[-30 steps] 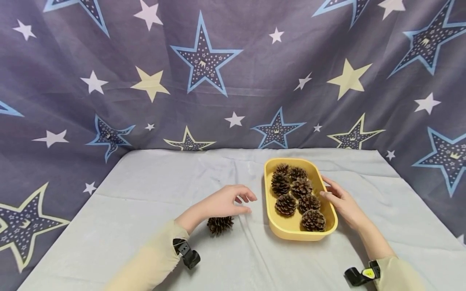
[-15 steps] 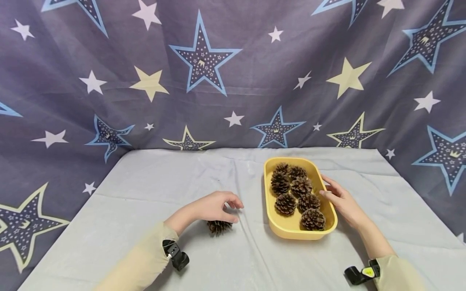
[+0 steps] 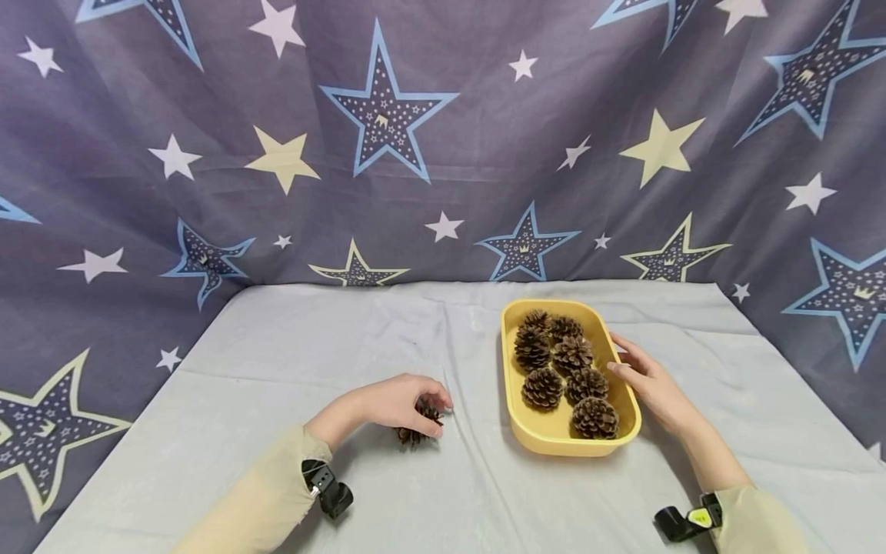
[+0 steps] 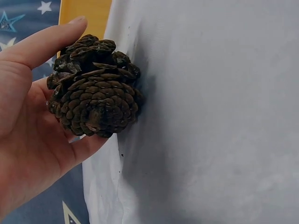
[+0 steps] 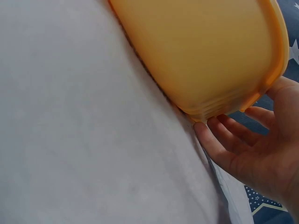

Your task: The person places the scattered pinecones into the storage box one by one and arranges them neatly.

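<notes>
My left hand (image 3: 398,404) reaches down over a brown pine cone (image 3: 408,437) on the cloth, fingers curved around its far side and thumb on its near side. Seen by the left wrist camera, the thumb lies along one side of the pine cone (image 4: 96,95) and fingers show behind it. To the right sits a yellow plastic box (image 3: 543,444) with several pine cones in it. My right hand (image 3: 654,385) holds the box's right wall, thumb over the rim and fingers outside. In the right wrist view, fingertips (image 5: 201,128) meet the outside of the box.
A pale grey cloth (image 3: 277,338) covers the table. Behind it hangs a dark curtain (image 3: 484,154) printed with stars. A black wrist camera (image 3: 332,492) is strapped to the left sleeve, another camera (image 3: 681,523) to the right one.
My left hand has moved left and down, from beside the box to the loose pine cone, and its fingers have closed around it. The right hand and the box stay in place.
</notes>
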`<state>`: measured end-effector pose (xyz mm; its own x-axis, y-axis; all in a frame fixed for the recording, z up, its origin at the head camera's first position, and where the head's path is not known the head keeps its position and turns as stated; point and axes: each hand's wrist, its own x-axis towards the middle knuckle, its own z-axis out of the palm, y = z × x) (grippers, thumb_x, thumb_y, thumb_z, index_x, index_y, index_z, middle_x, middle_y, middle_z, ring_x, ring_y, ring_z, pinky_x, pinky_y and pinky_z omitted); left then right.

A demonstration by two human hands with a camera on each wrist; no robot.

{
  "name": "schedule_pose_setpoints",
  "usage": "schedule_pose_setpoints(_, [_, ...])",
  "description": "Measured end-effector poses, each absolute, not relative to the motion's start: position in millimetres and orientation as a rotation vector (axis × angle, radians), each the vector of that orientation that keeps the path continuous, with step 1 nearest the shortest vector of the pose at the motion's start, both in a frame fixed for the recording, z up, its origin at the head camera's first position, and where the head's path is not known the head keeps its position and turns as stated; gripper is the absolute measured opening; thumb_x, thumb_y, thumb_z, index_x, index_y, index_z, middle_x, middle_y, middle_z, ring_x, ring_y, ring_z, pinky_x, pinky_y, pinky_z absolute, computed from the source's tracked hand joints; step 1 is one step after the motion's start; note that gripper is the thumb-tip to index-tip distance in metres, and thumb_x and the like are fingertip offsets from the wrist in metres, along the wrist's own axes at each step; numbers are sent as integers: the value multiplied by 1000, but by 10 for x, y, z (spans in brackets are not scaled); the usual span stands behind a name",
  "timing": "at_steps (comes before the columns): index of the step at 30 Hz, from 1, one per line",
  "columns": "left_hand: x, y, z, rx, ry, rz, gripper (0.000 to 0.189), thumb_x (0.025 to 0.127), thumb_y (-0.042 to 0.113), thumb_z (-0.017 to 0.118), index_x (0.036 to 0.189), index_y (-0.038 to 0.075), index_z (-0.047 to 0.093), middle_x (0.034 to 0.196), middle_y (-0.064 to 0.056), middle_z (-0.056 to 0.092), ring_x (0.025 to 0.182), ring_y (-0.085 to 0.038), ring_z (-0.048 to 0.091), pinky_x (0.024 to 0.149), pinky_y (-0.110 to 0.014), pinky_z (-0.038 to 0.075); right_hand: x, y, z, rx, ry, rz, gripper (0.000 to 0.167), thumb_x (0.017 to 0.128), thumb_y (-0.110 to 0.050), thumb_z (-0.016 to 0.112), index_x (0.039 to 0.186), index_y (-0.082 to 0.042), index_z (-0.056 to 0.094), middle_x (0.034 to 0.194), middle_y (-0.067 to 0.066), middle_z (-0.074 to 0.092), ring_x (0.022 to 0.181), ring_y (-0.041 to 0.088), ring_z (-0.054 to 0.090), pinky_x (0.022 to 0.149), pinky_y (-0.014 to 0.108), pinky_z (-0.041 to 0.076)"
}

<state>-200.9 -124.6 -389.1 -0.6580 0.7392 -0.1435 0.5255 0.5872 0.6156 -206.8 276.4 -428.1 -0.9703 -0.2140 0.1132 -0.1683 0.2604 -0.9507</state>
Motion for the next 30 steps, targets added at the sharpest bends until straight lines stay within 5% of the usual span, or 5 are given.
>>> schedule_pose_setpoints(18, [-2018,-1275,-3894,987,2376,816,33,75,29,71,103,13,64,80,10,60,73,-3,54,71,-21,44,-2050,2757,-4249,-346,2473,-1843,58,94,-17,48,143,-2,21,122,32,42,91,1,56,77,20,50])
schedule_pose_setpoints(30, [-2046,-1196,-3839,976,2449,848,30,74,33,72,99,18,66,87,12,62,82,-5,57,79,-23,45,-2058,2759,-4256,-354,2473,-1839,58,94,-17,48,143,-3,21,122,32,42,91,1,56,77,19,50])
